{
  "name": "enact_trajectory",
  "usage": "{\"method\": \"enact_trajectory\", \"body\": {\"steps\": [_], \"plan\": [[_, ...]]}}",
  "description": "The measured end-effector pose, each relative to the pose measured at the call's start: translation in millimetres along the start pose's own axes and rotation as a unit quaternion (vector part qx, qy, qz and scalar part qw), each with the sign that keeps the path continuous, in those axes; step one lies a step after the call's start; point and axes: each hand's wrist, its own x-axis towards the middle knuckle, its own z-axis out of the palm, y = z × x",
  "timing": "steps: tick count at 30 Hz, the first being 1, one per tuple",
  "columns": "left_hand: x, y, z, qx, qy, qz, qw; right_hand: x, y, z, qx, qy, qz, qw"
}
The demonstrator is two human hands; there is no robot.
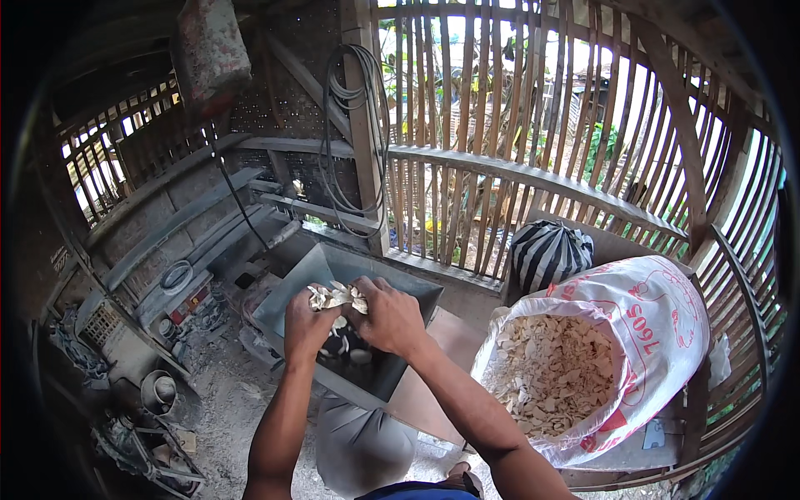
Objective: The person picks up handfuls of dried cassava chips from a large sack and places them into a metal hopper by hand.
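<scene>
The left hand (308, 323) and right hand (387, 317) grip dry, pale, flaky chips (337, 295) between them, above the grey, rectangular metal hopper (307, 272); loading it seems the step in hand; the next move likely calls for parting both hands there. More chips fill the open white woven sack (672, 310).

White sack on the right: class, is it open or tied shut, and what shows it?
Open: the white sack has its mouth spread wide, showing pale chips inside.
</scene>
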Motion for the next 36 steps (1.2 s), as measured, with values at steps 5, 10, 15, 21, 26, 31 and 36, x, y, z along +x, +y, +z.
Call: {"method": "enact_trajectory", "body": {"steps": [5, 10, 15, 21, 26, 31, 36], "plan": [[0.4, -2.6, 0.2, 0.010, -0.004, -0.027, 1.000, -0.3, 14.9, 13.3, 0.008, 0.045, -0.045, 0.998], [2.1, -11.7, 4.3, -0.006, 0.022, -0.037, 0.999, -1.1, 15.2, 11.9, 0.033, 0.067, -0.063, 0.995], [0.3, -19.2, -9.3, 0.070, 0.032, 0.057, 0.995, -0.7, 2.3, 15.4, -0.021, 0.024, -0.018, 0.999], [7.9, -27.0, -3.2, 0.099, -0.005, 0.025, 0.995, 4.4, 15.4, 27.1, -0.010, 0.045, -0.039, 0.998], [8.9, -24.4, -0.4, 0.157, -0.026, 0.051, 0.986, -1.6, 14.8, 18.5, -0.036, -0.004, -0.041, 0.998], [1.2, -11.7, -3.7, 0.224, -0.067, 0.038, 0.972, -26.7, 14.7, -15.0, 0.016, 0.147, -0.082, 0.986], [-4.8, -17.3, -9.5, 0.293, -0.090, 0.082, 0.948, -111.6, 106.3, -69.5, 0.051, 0.245, 0.128, 0.960]]}}
